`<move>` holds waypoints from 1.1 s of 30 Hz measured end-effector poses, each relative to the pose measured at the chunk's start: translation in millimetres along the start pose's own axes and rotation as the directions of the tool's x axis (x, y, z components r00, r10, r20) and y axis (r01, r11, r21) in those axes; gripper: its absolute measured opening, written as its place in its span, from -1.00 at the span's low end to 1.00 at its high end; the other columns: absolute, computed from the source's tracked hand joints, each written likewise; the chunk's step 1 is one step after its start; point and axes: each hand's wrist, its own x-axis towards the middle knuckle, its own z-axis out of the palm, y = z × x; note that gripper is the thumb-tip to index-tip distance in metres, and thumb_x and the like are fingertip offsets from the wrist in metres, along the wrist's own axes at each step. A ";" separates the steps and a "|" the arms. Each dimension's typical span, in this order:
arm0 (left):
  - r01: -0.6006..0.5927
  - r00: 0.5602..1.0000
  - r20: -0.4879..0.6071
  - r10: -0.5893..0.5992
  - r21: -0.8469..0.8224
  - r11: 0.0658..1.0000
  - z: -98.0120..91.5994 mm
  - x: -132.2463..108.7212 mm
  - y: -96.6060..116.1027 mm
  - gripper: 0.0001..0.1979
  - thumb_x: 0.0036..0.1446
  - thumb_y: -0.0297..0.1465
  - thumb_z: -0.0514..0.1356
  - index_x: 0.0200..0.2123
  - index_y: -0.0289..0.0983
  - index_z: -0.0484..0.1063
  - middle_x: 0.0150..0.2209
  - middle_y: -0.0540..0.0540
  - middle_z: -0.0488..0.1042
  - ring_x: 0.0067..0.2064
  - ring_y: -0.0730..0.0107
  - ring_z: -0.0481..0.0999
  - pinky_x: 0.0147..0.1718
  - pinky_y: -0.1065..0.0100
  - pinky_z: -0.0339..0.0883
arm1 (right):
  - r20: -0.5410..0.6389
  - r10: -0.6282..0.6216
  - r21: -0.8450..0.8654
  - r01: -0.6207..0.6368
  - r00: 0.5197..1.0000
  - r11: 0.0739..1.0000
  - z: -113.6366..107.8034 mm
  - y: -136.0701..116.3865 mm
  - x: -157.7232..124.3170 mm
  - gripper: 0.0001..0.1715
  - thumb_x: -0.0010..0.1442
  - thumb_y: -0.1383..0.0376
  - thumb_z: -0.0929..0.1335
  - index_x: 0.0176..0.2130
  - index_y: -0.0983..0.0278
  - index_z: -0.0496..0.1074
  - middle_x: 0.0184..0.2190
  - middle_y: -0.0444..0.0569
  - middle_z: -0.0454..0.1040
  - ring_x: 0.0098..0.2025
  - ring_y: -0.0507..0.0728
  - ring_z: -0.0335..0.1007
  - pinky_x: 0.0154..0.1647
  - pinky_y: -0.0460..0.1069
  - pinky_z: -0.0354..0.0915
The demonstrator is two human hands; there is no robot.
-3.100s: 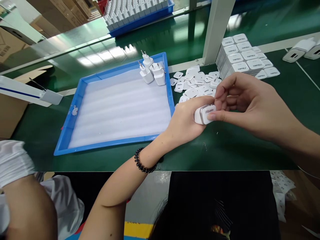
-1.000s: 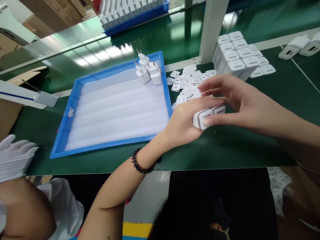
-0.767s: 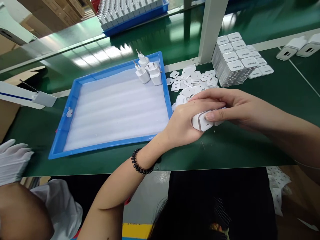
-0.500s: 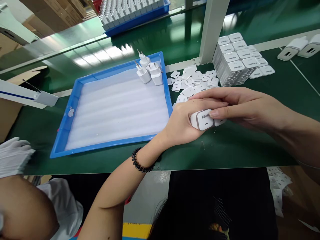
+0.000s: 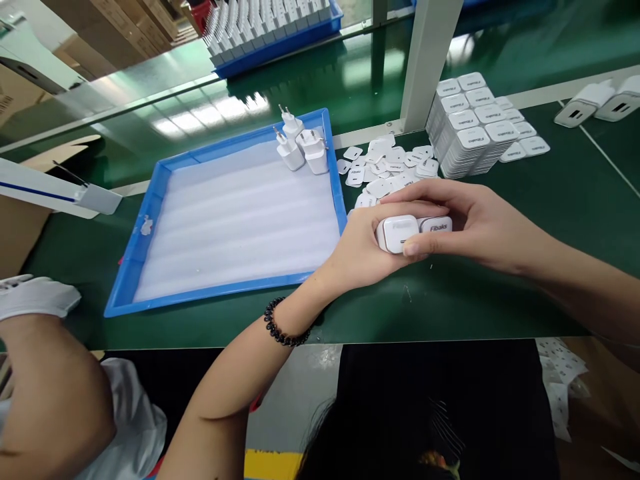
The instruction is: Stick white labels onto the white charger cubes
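Above the green table (image 5: 375, 320), near its front edge, the left hand (image 5: 357, 250) is closed around a white charger (image 5: 400, 230), its rounded front face turned toward the viewer, with faint lettering near the top and a small dark slot lower down. Beside it on the right sits a second charger (image 5: 437, 225), its face reading "Fibaks" in dark letters. The right hand (image 5: 480, 223) comes in from the other side, thumb tip against the lower right corner of the first charger and fingers stretched over the top of the left hand. The backs of both chargers are hidden by the hands, so I cannot tell whether the right hand grips the second charger or only steadies it. A black beaded bracelet (image 5: 285, 327) circles the left wrist. Just behind the hands lies a loose heap of white caps (image 5: 383, 163), and behind the right hand stands a neat block of stacked caps (image 5: 473, 140), close to a pale post (image 5: 431, 67). To the left is a blue tray (image 5: 220, 293) lined with a white sheet (image 5: 240, 213); three plugs (image 5: 316, 160) stand together in its far right corner, prongs up. Two more chargers (image 5: 583, 108) lie at the far right of the table. A co-worker's gloved hand (image 5: 40, 297) rests at the left edge of the view.
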 end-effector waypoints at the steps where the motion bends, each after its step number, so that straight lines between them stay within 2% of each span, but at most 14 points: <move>1: -0.001 1.000 -0.006 0.001 0.020 1.000 1.1 -0.2 0.5 -0.73 0.12 -0.42 0.39 -0.07 -0.24 0.62 0.02 -0.09 0.64 0.01 0.22 0.65 0.03 0.25 0.56 | -0.021 -0.003 -0.012 0.003 1.000 1.000 3.0 -0.3 -0.6 -0.50 0.03 0.18 0.58 -0.03 0.19 0.55 -0.07 -0.12 0.60 -0.01 0.20 0.51 0.02 0.05 0.46; 5: -0.046 0.999 -0.002 0.046 0.130 0.990 4.1 -0.7 2.7 -0.79 0.18 -0.48 0.30 -0.10 -0.27 0.62 -0.02 -0.11 0.65 0.04 0.24 0.64 0.01 0.28 0.56 | -0.083 0.005 0.037 -0.002 0.997 0.999 11.6 -1.8 -3.0 -0.66 0.10 0.19 0.53 -0.10 0.18 0.56 -0.14 -0.14 0.61 -0.05 0.18 0.53 0.01 0.05 0.45; 11: -0.162 0.986 -0.009 0.168 0.210 0.964 2.1 -1.6 0.9 -0.81 0.21 -0.48 0.26 -0.13 -0.24 0.63 -0.09 -0.09 0.67 -0.05 0.30 0.65 -0.09 0.31 0.56 | 0.009 0.031 0.272 -0.033 0.999 0.962 6.3 -1.7 -4.0 -0.80 0.23 0.22 0.46 -0.11 0.12 0.61 -0.09 -0.17 0.62 0.04 0.16 0.51 0.10 0.04 0.39; 14: -0.126 0.991 -0.025 0.132 0.176 0.976 0.8 -2.9 -2.1 -0.85 0.13 -0.45 0.34 -0.20 -0.27 0.63 -0.18 -0.08 0.67 -0.16 0.34 0.64 -0.18 0.34 0.53 | 0.095 0.077 0.339 -0.105 0.993 0.935 0.6 -0.4 -2.3 -0.74 0.28 0.18 0.43 -0.03 0.10 0.62 0.06 -0.14 0.58 0.17 0.20 0.45 0.23 0.08 0.33; 17: -0.048 0.997 -0.050 0.056 0.144 0.988 -2.0 -2.6 -5.8 -0.69 0.03 -0.34 0.44 -0.14 -0.31 0.60 -0.22 -0.10 0.66 -0.23 0.35 0.62 -0.24 0.36 0.50 | 0.149 0.163 0.417 -0.212 0.975 0.884 -2.4 7.4 2.6 -0.54 0.32 0.05 0.39 0.17 0.02 0.50 0.24 -0.12 0.46 0.28 0.24 0.36 0.25 0.11 0.34; 18: -0.025 0.998 -0.057 0.035 0.166 0.986 -4.2 -1.5 -6.4 -0.61 0.01 -0.30 0.45 -0.08 -0.32 0.58 -0.20 -0.12 0.66 -0.22 0.33 0.63 -0.24 0.36 0.49 | 0.156 0.191 0.446 -0.241 0.969 0.862 -2.5 11.4 5.3 -0.47 0.33 0.02 0.37 0.25 -0.01 0.42 0.29 -0.10 0.41 0.29 0.25 0.36 0.20 0.12 0.39; 20: 0.047 0.997 -0.069 -0.024 0.348 0.936 -11.7 2.3 -4.8 -0.47 0.02 -0.28 0.45 0.06 -0.32 0.51 -0.10 -0.17 0.66 -0.16 0.29 0.65 -0.20 0.36 0.49 | 0.117 0.231 0.476 -0.259 0.966 0.841 -1.7 19.5 11.9 -0.40 0.36 0.01 0.33 0.32 0.02 0.33 0.35 -0.05 0.33 0.27 0.25 0.39 0.10 0.10 0.47; 22: 0.147 0.988 -0.124 -0.090 0.615 0.775 -24.5 7.5 2.5 -0.43 0.07 -0.32 0.42 0.14 -0.33 0.45 0.01 -0.22 0.63 -0.06 0.25 0.65 -0.11 0.34 0.50 | 0.049 0.255 0.480 -0.247 0.966 0.842 -1.4 25.5 18.9 -0.38 0.37 0.07 0.33 0.34 0.13 0.29 0.32 0.05 0.36 0.19 0.25 0.46 0.05 0.10 0.50; 24: 0.228 0.973 -0.199 -0.115 0.770 0.597 -42.5 12.1 15.4 -0.49 0.15 -0.39 0.35 0.17 -0.33 0.41 0.09 -0.25 0.58 0.05 0.21 0.61 0.02 0.29 0.47 | -0.006 0.266 0.475 -0.231 0.964 0.849 -3.5 28.3 24.1 -0.33 0.36 0.11 0.33 0.37 0.22 0.24 0.21 0.15 0.46 0.09 0.24 0.53 0.03 0.11 0.50; 27: 0.320 0.947 -0.286 -0.145 0.873 0.368 -76.8 16.9 38.3 -0.59 0.27 -0.50 0.19 0.18 -0.32 0.39 0.16 -0.29 0.51 0.18 0.13 0.51 0.17 0.18 0.37 | -0.071 0.253 0.470 -0.192 0.965 0.862 -10.9 28.2 27.6 -0.33 0.36 0.10 0.33 0.35 0.26 0.23 0.10 0.20 0.55 0.04 0.23 0.55 0.00 0.08 0.49; 29: 0.391 0.911 -0.355 -0.211 0.905 0.167 -100.1 21.2 48.6 -0.65 0.30 -0.51 0.14 0.14 -0.36 0.41 0.12 -0.36 0.50 0.18 0.04 0.49 0.15 0.08 0.38 | -0.101 0.237 0.470 -0.164 0.966 0.867 -16.1 27.3 28.3 -0.38 0.36 0.09 0.33 0.30 0.27 0.29 0.05 0.19 0.57 0.01 0.21 0.55 -0.04 0.05 0.48; 30: 0.417 0.885 -0.390 -0.255 0.907 0.063 -110.4 24.5 50.9 -0.68 0.31 -0.46 0.16 0.10 -0.39 0.43 0.09 -0.38 0.50 0.14 0.03 0.50 0.12 0.04 0.40 | -0.110 0.229 0.470 -0.152 0.967 0.869 -17.9 27.0 28.6 -0.41 0.35 0.09 0.34 0.27 0.27 0.32 0.03 0.19 0.58 -0.01 0.20 0.56 -0.07 0.04 0.48; 32: 0.425 0.829 -0.442 -0.344 0.896 -0.126 -126.4 33.9 49.2 -0.62 0.32 -0.27 0.22 0.11 -0.34 0.41 0.10 -0.24 0.47 0.08 0.16 0.52 0.06 0.03 0.47 | -0.115 0.211 0.467 -0.135 0.971 0.874 -19.5 26.8 29.6 -0.49 0.34 0.11 0.35 0.18 0.29 0.39 -0.04 0.18 0.60 -0.08 0.18 0.56 -0.13 0.01 0.46; 33: 0.410 0.803 -0.456 -0.384 0.890 -0.200 -131.8 39.7 45.7 -0.60 0.31 -0.24 0.23 0.12 -0.33 0.40 0.10 -0.23 0.46 0.06 0.17 0.53 0.04 0.05 0.49 | -0.112 0.202 0.462 -0.129 0.973 0.877 -19.2 27.0 30.4 -0.55 0.34 0.13 0.35 0.13 0.30 0.42 -0.08 0.17 0.61 -0.12 0.17 0.56 -0.15 0.01 0.45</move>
